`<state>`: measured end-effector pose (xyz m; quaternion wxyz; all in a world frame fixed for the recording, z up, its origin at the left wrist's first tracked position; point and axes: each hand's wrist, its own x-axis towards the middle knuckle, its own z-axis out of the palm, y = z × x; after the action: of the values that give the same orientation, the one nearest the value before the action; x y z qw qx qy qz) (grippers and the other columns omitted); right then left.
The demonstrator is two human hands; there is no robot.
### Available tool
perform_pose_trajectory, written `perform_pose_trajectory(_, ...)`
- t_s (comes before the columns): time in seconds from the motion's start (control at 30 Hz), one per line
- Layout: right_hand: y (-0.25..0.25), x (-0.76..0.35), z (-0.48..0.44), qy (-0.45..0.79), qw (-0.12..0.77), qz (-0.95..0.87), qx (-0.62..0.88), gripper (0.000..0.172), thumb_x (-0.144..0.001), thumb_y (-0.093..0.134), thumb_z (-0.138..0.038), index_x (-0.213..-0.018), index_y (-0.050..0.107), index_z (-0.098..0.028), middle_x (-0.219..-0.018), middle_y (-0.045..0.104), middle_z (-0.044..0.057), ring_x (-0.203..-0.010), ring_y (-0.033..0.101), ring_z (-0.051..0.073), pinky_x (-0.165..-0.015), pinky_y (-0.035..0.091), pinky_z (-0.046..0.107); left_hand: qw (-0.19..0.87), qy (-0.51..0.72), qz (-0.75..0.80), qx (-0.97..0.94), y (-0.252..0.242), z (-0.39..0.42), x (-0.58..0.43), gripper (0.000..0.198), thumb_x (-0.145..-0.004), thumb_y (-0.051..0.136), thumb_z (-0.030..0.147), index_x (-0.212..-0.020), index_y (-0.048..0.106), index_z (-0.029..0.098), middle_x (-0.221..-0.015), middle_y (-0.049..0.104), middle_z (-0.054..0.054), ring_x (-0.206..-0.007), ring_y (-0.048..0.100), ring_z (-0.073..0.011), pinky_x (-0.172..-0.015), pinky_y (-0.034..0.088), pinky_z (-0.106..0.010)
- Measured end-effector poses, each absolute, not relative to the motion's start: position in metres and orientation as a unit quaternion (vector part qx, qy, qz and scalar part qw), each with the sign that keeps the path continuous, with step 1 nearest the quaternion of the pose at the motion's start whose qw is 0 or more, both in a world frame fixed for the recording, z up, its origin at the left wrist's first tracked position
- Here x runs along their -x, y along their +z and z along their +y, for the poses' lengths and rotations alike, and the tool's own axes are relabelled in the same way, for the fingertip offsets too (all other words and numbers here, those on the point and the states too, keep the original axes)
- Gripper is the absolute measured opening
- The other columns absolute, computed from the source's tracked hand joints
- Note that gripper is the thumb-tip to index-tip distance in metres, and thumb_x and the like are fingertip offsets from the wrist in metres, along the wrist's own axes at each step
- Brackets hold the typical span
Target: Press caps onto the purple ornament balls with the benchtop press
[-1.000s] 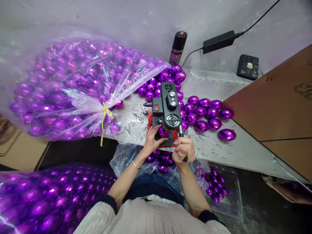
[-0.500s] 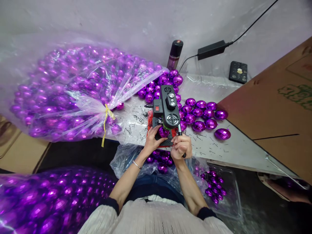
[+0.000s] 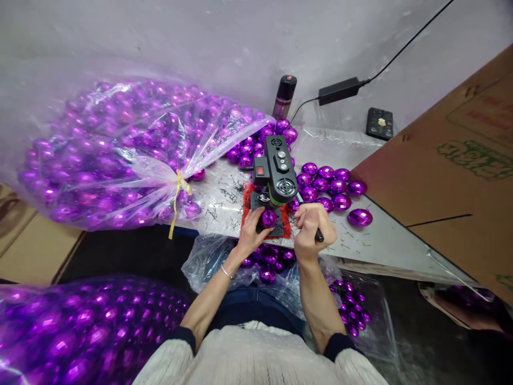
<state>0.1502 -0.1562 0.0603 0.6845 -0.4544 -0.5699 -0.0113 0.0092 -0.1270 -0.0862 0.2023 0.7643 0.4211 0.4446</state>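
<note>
A small black bench drill press (image 3: 278, 166) with a red switch stands on a red mat (image 3: 287, 229) at the table's front edge. Between the thumb and fingers of my left hand (image 3: 251, 231) is a shiny purple faceted bauble (image 3: 269, 218), held on the machine's base below the head. My right hand (image 3: 313, 227) is wrapped round the black-tipped lever (image 3: 319, 236) at the machine's right side. Several more purple baubles (image 3: 337, 186) lie on the table to the right. Others sit in clear plastic (image 3: 267, 275) on my lap.
A large tied clear bag of baubles (image 3: 120, 155) fills the table's left side. A spray can (image 3: 285, 96), a power adapter (image 3: 339, 91) and a black box (image 3: 379, 123) are at the back. A cardboard box (image 3: 444, 176) stands right; a clear bin (image 3: 380, 321) sits below.
My right hand has swung the lever outward to the right. The machine's head now stands clear above the bauble, which shows more fully in my left hand. The camera view has shifted slightly.
</note>
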Motion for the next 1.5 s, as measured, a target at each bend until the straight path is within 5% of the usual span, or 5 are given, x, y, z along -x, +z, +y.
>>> perform_pose_trajectory(0.3,0.041,-0.154,-0.161,-0.023,0.683,-0.588,0.433,0.037,-0.104,0.051,-0.024,-0.067,0.055,-0.022,-0.064,0.059,-0.002,-0.061,0.060,0.013,-0.058,0.043,0.031,0.106,0.399,0.366,-0.834,-0.093,-0.163,0.031,0.097,-0.091,0.063,0.077,-0.167,0.036,0.022,-0.161,0.051,-0.024,-0.151,0.052,-0.0370,-0.124,0.042,-0.059)
perform_pose_trajectory(0.53,0.037,-0.153,-0.161,-0.019,0.685,-0.580,0.441,0.038,-0.104,0.051,-0.025,-0.066,0.054,-0.023,-0.062,0.057,-0.002,-0.060,0.061,0.014,-0.056,0.044,0.030,0.126,0.424,0.758,-0.479,-0.020,-0.007,0.075,0.066,-0.096,0.064,0.027,-0.156,0.046,0.007,-0.170,0.035,-0.030,-0.163,0.030,-0.0422,-0.133,0.024,-0.060)
perform_pose_trajectory(0.7,0.035,-0.153,-0.163,-0.013,0.686,-0.580,0.438,0.037,-0.103,0.051,-0.024,-0.067,0.055,-0.023,-0.063,0.058,-0.002,-0.061,0.061,0.014,-0.056,0.045,0.030,0.172,0.382,0.809,-0.412,0.002,0.040,0.085,0.047,-0.095,0.059,0.017,-0.135,0.059,-0.005,-0.155,0.047,-0.042,-0.153,0.042,-0.0500,-0.126,0.031,-0.067)
perform_pose_trajectory(1.03,0.034,-0.155,-0.162,-0.027,0.675,-0.595,0.435,0.035,-0.103,0.050,-0.022,-0.069,0.055,-0.023,-0.066,0.061,-0.001,-0.061,0.060,0.015,-0.056,0.043,0.032,0.474,0.578,0.577,-0.331,-0.009,0.005,0.064,0.047,-0.087,0.077,0.030,-0.131,0.066,0.019,-0.133,0.072,-0.011,-0.118,0.072,-0.0242,-0.108,0.058,-0.041)
perform_pose_trajectory(1.5,0.077,-0.150,-0.156,-0.018,0.675,-0.580,0.456,0.039,-0.105,0.051,-0.023,-0.066,0.054,-0.023,-0.064,0.058,-0.001,-0.062,0.059,0.014,-0.057,0.042,0.032,0.700,0.525,0.426,-0.229,-0.019,-0.074,0.023,0.043,-0.093,0.072,0.056,-0.118,0.071,0.021,-0.114,0.080,-0.009,-0.103,0.079,-0.0238,-0.101,0.062,-0.040)
